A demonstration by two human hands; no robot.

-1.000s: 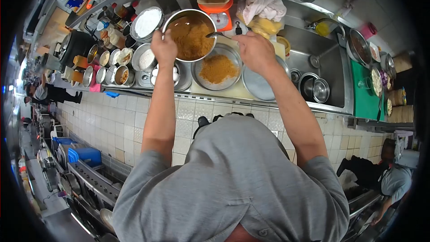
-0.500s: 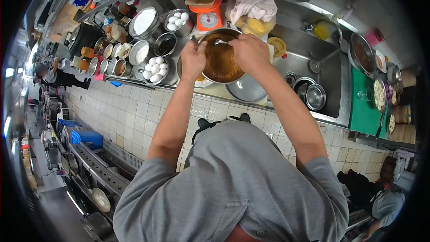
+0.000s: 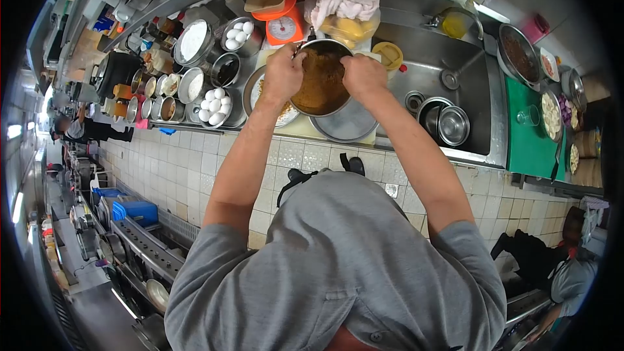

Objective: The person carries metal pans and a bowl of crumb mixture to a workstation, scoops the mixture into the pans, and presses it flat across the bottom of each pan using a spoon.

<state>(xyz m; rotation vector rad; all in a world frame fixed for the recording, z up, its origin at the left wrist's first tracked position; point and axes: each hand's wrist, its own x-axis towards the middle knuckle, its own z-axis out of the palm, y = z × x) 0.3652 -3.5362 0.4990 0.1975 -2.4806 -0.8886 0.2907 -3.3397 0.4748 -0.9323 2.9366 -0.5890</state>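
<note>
A round metal bowl (image 3: 326,44) with a brown, grainy mixture (image 3: 318,84) in it is tilted toward me above the counter. My left hand (image 3: 283,75) is closed on its left rim. On the opposite side, my right hand (image 3: 364,77) grips the rim, thumb at the inner edge. No spoon shows in the mixture. Beneath the bowl, a round metal plate (image 3: 348,127) lies on the light board. A wide metal dish with white and brown crumbs (image 3: 287,116) is partly hidden by my left hand and the bowl.
Left on the counter stand a bowl of eggs (image 3: 213,107), a bowl of white powder (image 3: 193,42) and an orange scale (image 3: 283,28). To the right is the sink (image 3: 416,32) with metal bowls (image 3: 453,125), then a green board (image 3: 520,146). Two people (image 3: 84,129) (image 3: 572,283) are in the background.
My right hand has moved from the spoon inside the bowl to the bowl's right rim. The spoon is out of sight. My left hand stays at the left rim; the view has shifted slightly.
</note>
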